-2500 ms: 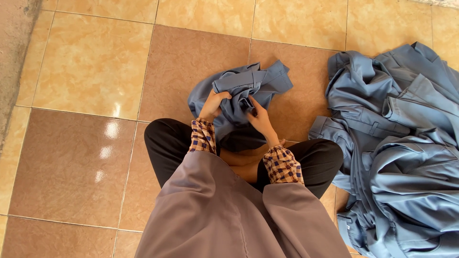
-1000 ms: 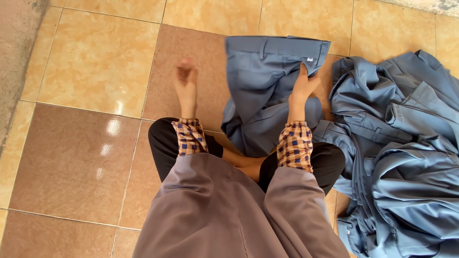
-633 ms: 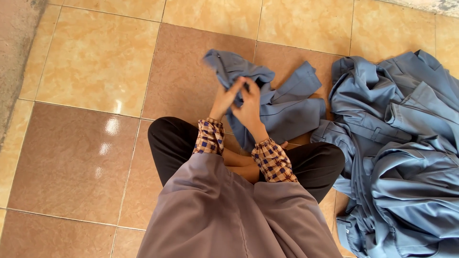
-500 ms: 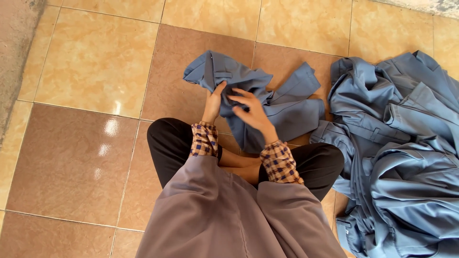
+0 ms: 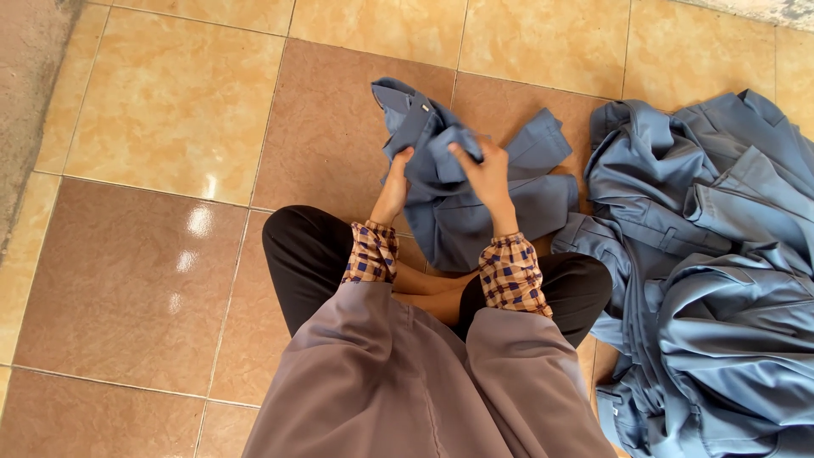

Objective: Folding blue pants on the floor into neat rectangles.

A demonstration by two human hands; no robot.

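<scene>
While both the left hand (image 5: pixel 393 182) and right hand (image 5: pixel 485 174) pinch folds of a soft blue-grey garment (image 5: pixel 475 191) with closed fingers, a rumpled pile of matching clothes (image 5: pixel 712 254) lies just right of it on glossy tiles (image 5: pixel 170 102).

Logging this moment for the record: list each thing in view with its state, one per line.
Blue garment: crumpled, partly lifted off the floor, gripped by both hands.
Left hand: closed on the blue garment.
Right hand: closed on the blue garment.
Pile of blue garments: heaped, unfolded, on the tiled floor.
</scene>
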